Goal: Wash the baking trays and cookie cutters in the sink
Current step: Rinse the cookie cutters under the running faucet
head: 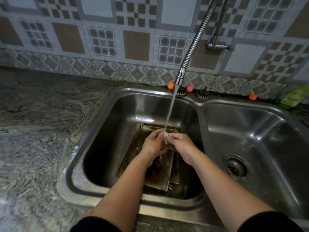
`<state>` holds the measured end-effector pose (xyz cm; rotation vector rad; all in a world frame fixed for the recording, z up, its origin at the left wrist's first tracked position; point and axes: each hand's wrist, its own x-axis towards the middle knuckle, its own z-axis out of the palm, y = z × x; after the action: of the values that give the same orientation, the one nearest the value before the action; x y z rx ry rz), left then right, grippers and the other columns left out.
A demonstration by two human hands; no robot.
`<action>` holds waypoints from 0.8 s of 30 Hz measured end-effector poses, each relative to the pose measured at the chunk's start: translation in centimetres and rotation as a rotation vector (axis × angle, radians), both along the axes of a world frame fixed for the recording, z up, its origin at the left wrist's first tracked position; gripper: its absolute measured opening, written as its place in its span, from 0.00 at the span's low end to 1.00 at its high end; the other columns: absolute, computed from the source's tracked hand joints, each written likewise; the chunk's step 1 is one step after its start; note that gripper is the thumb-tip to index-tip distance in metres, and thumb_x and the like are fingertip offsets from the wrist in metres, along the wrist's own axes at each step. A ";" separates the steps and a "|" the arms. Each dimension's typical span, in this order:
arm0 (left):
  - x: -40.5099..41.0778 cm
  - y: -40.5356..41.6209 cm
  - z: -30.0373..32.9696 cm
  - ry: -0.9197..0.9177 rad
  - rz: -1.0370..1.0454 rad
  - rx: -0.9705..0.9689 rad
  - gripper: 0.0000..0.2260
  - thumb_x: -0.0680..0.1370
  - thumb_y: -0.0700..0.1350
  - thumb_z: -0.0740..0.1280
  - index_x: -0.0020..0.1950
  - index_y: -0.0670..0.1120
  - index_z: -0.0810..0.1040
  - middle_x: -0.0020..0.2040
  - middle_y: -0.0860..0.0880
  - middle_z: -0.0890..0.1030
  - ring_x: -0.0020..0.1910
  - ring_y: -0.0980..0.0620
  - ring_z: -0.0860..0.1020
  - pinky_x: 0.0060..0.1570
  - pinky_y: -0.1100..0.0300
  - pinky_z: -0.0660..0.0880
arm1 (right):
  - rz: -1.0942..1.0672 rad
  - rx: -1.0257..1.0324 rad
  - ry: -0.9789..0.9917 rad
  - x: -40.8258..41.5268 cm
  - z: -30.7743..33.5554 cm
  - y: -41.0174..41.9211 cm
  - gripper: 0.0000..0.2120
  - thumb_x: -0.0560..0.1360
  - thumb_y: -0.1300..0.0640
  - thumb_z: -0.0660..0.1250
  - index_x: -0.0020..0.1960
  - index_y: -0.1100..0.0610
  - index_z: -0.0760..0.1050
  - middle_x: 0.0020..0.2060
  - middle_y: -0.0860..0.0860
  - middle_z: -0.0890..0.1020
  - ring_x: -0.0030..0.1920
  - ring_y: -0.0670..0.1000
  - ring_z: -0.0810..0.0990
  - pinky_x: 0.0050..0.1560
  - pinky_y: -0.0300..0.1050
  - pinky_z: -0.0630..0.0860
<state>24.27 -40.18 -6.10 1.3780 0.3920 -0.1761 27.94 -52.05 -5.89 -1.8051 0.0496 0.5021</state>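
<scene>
Both hands, left hand [153,143] and right hand [179,141], pinch something small, too blurred to identify, under the tap stream. Dark, greasy rectangular metal baking trays [142,154] lie stacked on the left basin's floor of the steel double sink [107,108], apparently unscrubbed; most washing likely remains.

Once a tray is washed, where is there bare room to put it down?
The right basin lies bare around its drain. The stone counter left of the sink is open too. The left basin is crowded: stacked baking trays, both hands and running water.
</scene>
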 end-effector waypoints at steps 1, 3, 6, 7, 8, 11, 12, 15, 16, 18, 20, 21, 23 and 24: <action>0.0 -0.1 0.1 0.006 0.004 -0.019 0.12 0.83 0.47 0.59 0.64 0.53 0.75 0.55 0.49 0.82 0.53 0.51 0.82 0.52 0.55 0.79 | -0.013 0.012 0.015 0.0 -0.2 -0.2 0.11 0.79 0.58 0.62 0.60 0.53 0.78 0.52 0.50 0.83 0.53 0.49 0.80 0.59 0.47 0.77; -0.1 -0.2 0.1 0.011 0.019 -0.036 0.09 0.82 0.46 0.60 0.57 0.55 0.77 0.54 0.49 0.83 0.53 0.50 0.82 0.53 0.55 0.78 | -0.035 0.033 0.035 0.0 -0.3 -0.2 0.12 0.79 0.59 0.63 0.62 0.54 0.78 0.52 0.50 0.83 0.54 0.49 0.80 0.60 0.48 0.77; -0.2 -0.2 0.2 0.024 0.042 -0.051 0.09 0.82 0.46 0.60 0.53 0.56 0.78 0.53 0.49 0.83 0.52 0.50 0.82 0.55 0.53 0.78 | -0.037 0.050 0.045 -0.2 -0.5 0.0 0.13 0.79 0.59 0.62 0.62 0.54 0.78 0.53 0.50 0.82 0.53 0.48 0.80 0.58 0.46 0.77; -0.3 -0.2 0.2 0.036 0.058 -0.060 0.09 0.82 0.46 0.59 0.55 0.55 0.78 0.53 0.49 0.83 0.52 0.50 0.82 0.56 0.53 0.78 | -0.025 0.050 0.040 -0.3 -0.5 0.1 0.13 0.79 0.59 0.62 0.62 0.54 0.77 0.53 0.50 0.82 0.53 0.48 0.80 0.57 0.45 0.78; -0.3 -0.1 0.1 0.050 0.073 -0.065 0.09 0.82 0.47 0.60 0.58 0.54 0.78 0.53 0.49 0.83 0.52 0.50 0.82 0.57 0.52 0.78 | -0.002 0.043 0.027 -0.4 -0.6 0.1 0.13 0.79 0.60 0.62 0.62 0.54 0.77 0.53 0.50 0.82 0.54 0.48 0.80 0.57 0.44 0.77; -0.6 0.3 -0.2 0.064 0.095 -0.051 0.11 0.81 0.47 0.63 0.62 0.53 0.76 0.54 0.49 0.82 0.52 0.51 0.82 0.52 0.54 0.79 | 0.065 -0.054 -0.056 -0.8 -0.7 0.2 0.13 0.79 0.60 0.62 0.61 0.52 0.78 0.54 0.46 0.80 0.56 0.46 0.78 0.55 0.40 0.76; -0.7 0.5 -0.3 0.050 0.097 -0.026 0.12 0.80 0.47 0.64 0.63 0.53 0.76 0.54 0.49 0.82 0.52 0.51 0.82 0.50 0.56 0.80 | 0.057 -0.078 -0.072 -0.9 -0.7 0.2 0.13 0.79 0.60 0.63 0.62 0.51 0.78 0.55 0.45 0.80 0.57 0.46 0.77 0.55 0.40 0.76; -0.9 0.7 -0.4 -0.036 0.107 0.080 0.14 0.79 0.48 0.66 0.65 0.53 0.76 0.55 0.50 0.82 0.54 0.53 0.81 0.57 0.54 0.78 | 0.001 0.012 -0.010 -0.8 -0.6 0.3 0.11 0.79 0.57 0.63 0.60 0.53 0.79 0.53 0.49 0.82 0.53 0.47 0.80 0.56 0.44 0.77; -0.9 0.7 -0.4 -0.064 0.100 0.109 0.15 0.79 0.48 0.65 0.66 0.55 0.75 0.57 0.52 0.81 0.57 0.54 0.80 0.60 0.53 0.76 | -0.013 0.079 0.033 -0.7 -0.3 0.4 0.11 0.79 0.56 0.62 0.58 0.53 0.79 0.51 0.50 0.83 0.52 0.49 0.81 0.55 0.44 0.78; -1.0 0.3 -0.2 -0.118 0.066 0.117 0.16 0.81 0.47 0.63 0.68 0.57 0.73 0.57 0.56 0.80 0.58 0.57 0.78 0.58 0.59 0.75 | -0.044 0.164 0.091 -0.5 0.3 0.6 0.11 0.79 0.52 0.63 0.56 0.54 0.80 0.49 0.53 0.84 0.52 0.51 0.82 0.55 0.46 0.78; -1.1 -0.1 0.1 -0.146 0.027 0.105 0.16 0.82 0.44 0.59 0.69 0.58 0.71 0.57 0.57 0.79 0.57 0.59 0.77 0.54 0.64 0.74 | -0.087 0.209 0.115 0.0 0.7 0.7 0.11 0.79 0.51 0.63 0.57 0.54 0.79 0.50 0.54 0.83 0.52 0.53 0.82 0.56 0.48 0.79; -1.1 -0.3 0.1 -0.156 0.023 0.097 0.17 0.83 0.43 0.58 0.70 0.58 0.70 0.58 0.56 0.79 0.58 0.59 0.77 0.55 0.64 0.74 | -0.102 0.237 0.127 0.2 0.9 0.7 0.11 0.79 0.52 0.62 0.57 0.54 0.79 0.49 0.55 0.83 0.51 0.53 0.82 0.55 0.49 0.79; -1.1 -0.5 0.0 -0.168 0.043 0.100 0.18 0.83 0.42 0.57 0.71 0.57 0.69 0.59 0.55 0.79 0.58 0.59 0.77 0.56 0.64 0.74 | -0.122 0.310 0.166 0.3 1.1 0.7 0.11 0.81 0.54 0.60 0.57 0.55 0.77 0.43 0.54 0.82 0.49 0.53 0.82 0.51 0.48 0.80; -1.0 -0.6 -0.1 -0.171 0.064 0.118 0.18 0.83 0.41 0.57 0.71 0.56 0.70 0.59 0.55 0.80 0.57 0.59 0.78 0.56 0.62 0.75 | -0.131 0.345 0.187 0.2 1.1 0.6 0.11 0.81 0.54 0.59 0.58 0.56 0.77 0.41 0.54 0.81 0.48 0.54 0.82 0.49 0.48 0.80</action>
<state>23.24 -40.75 -6.16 1.4825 0.3068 0.0180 28.15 -51.42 -4.76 -1.4054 0.1973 0.5484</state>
